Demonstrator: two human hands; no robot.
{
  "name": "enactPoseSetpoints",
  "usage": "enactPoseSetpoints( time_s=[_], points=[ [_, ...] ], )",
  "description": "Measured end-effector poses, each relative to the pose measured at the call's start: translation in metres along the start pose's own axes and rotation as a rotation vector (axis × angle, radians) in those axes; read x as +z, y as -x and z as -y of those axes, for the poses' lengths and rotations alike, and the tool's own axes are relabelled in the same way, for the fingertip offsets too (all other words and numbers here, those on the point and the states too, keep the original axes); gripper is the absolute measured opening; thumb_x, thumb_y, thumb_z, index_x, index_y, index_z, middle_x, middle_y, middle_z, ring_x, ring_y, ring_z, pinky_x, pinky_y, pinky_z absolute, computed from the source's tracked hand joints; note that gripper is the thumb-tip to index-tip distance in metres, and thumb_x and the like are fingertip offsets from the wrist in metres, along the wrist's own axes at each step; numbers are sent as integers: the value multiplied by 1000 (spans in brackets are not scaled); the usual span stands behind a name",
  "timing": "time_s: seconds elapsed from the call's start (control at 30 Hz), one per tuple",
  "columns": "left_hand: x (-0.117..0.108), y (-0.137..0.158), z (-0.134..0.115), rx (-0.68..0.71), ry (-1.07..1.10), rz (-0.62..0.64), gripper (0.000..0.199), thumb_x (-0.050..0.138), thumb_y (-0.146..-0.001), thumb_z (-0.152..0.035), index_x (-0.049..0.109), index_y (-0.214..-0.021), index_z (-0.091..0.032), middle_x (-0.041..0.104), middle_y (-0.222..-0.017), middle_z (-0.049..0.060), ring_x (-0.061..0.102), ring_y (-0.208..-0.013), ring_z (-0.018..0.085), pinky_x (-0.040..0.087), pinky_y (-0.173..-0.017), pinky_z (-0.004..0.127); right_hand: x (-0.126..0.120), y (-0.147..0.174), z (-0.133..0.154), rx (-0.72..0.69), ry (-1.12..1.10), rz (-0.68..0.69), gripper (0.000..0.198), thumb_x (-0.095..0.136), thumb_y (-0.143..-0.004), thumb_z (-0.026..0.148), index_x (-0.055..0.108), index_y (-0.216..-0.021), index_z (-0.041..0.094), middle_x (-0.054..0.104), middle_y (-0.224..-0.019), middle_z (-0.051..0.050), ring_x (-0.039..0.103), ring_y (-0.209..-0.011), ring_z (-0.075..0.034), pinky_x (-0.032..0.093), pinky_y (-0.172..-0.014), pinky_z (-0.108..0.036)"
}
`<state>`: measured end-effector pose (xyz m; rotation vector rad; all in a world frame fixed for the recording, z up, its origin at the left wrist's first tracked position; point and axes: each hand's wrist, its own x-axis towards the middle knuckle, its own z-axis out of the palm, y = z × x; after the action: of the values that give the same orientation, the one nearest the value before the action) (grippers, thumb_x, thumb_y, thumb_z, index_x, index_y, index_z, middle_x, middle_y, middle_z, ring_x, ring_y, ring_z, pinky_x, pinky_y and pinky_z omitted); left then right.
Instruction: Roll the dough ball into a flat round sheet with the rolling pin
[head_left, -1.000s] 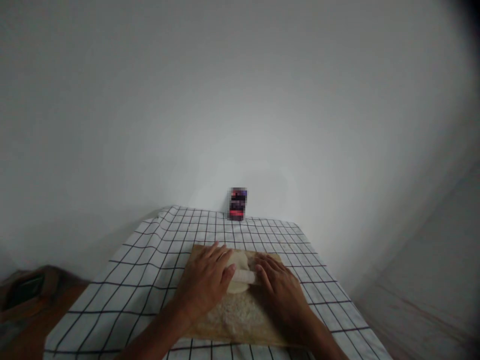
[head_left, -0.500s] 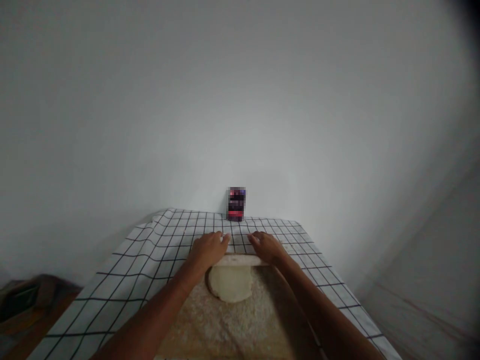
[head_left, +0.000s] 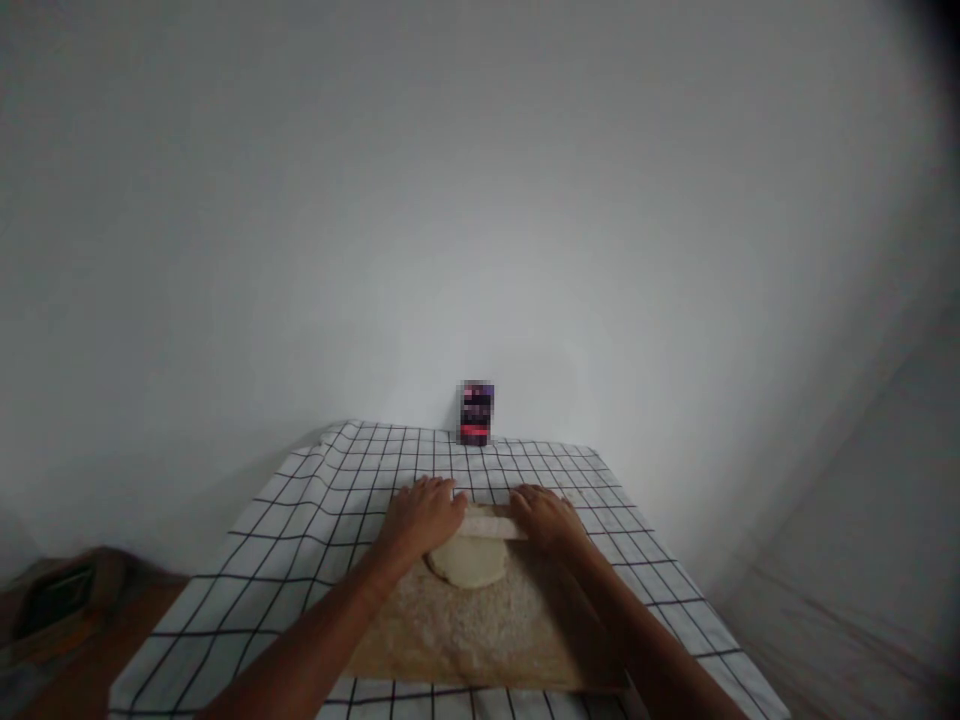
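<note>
A pale wooden rolling pin (head_left: 491, 526) lies crosswise over the far part of a flat, rounded sheet of dough (head_left: 471, 562). My left hand (head_left: 424, 510) is over the pin's left end, its fingers bent down across it. At the other end, my right hand (head_left: 549, 515) rests on the pin in the same way. Both palms hide the ends of the pin. Under the dough is a floured wooden board (head_left: 480, 640), with the near part of the dough showing on my side of the pin.
A white cloth with black grid lines (head_left: 285, 540) covers the table. A small dark item with a red band (head_left: 476, 415), blurred out, leans on the pale wall (head_left: 480, 200) at the back. Down on the left is a brownish object with a dark top (head_left: 64, 600).
The rolling pin has come slightly toward me, so a strip of board shows beyond it. My hands have settled lower onto its ends. The view has shifted, revealing the board's near edge.
</note>
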<state>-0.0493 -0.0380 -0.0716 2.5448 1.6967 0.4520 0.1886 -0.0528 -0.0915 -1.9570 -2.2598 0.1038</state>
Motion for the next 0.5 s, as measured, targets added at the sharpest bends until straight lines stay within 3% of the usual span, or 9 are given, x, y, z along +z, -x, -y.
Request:
enactPoseSetpoints(
  time_s=[0.17, 0.33, 0.43, 0.5],
  points=[
    [-1, 41, -18, 50, -66, -98, 40, 40, -109, -34, 73, -126, -22, 75, -136, 13, 61, -138, 35, 42, -122, 54, 2, 14, 4, -11, 1, -33, 35, 39, -110, 27, 70, -126, 25, 71, -139, -11, 62, -133, -26, 47, -110, -47],
    [6, 82, -34, -10, -33, -123, 54, 39, -108, -47, 61, -150, -22, 57, -162, 13, 44, -156, 38, 41, -125, 59, 4, 18, 6, -21, -52, -106, 41, 36, -111, 28, 73, -129, 22, 66, -150, -12, 51, -148, -27, 40, -121, -48],
    [7, 85, -33, -8, -6, -110, 55, 37, -108, -52, 60, -152, -27, 56, -163, 10, 45, -155, 36, 42, -126, 56, 2, 14, 9, -15, -89, -127, 46, 32, -111, 28, 73, -130, 20, 64, -154, -12, 46, -154, -27, 35, -125, -44],
    [5, 74, -26, 8, -5, -109, 52, 35, -110, -51, 66, -145, -27, 63, -156, 11, 52, -150, 36, 41, -126, 55, -2, 11, 13, -15, -80, -99, 47, 30, -111, 28, 74, -125, 20, 69, -147, -13, 55, -146, -27, 39, -121, -42]
  ],
)
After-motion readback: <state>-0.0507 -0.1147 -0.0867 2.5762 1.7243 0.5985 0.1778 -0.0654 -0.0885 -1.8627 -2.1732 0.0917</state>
